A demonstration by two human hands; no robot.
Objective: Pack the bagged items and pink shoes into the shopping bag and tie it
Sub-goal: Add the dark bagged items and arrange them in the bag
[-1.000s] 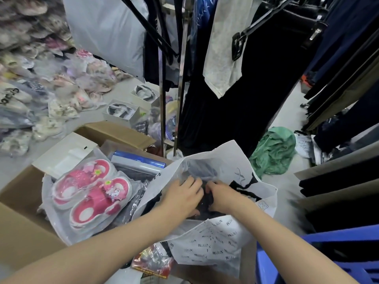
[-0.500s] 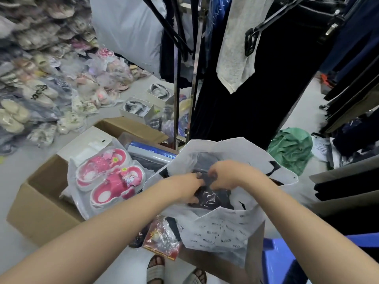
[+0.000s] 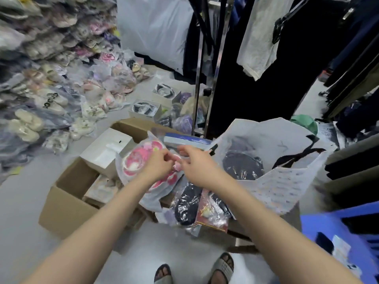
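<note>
The cardboard box [image 3: 67, 206] stands on the floor at the left. The pink shoes [image 3: 135, 160] lie in their clear wrapper across its right edge. The left hand [image 3: 158, 167] has its fingers curled, pinching the wrapper's right side. The right hand [image 3: 196, 167] seems to pinch the same plastic just beside it, though blur hides the fingertips.

I judge the step in hand to be lifting the shoes over to the shopping bag [image 3: 287, 181], which gapes open at the right, against the box's right corner. To do it well, hold the shoes themselves through the film, not loose plastic alone. Carry them level over the bag's near rim and lay them flat on the dark bundle [image 3: 242, 167] already inside.

Counted:
- Two pink shoes in one wrapper.
- One black packet [image 3: 186, 203] and one red packet [image 3: 211, 214] outside the bag, below the hands.
- One dark bundle packed.
- One shopping bag, untied.
</note>
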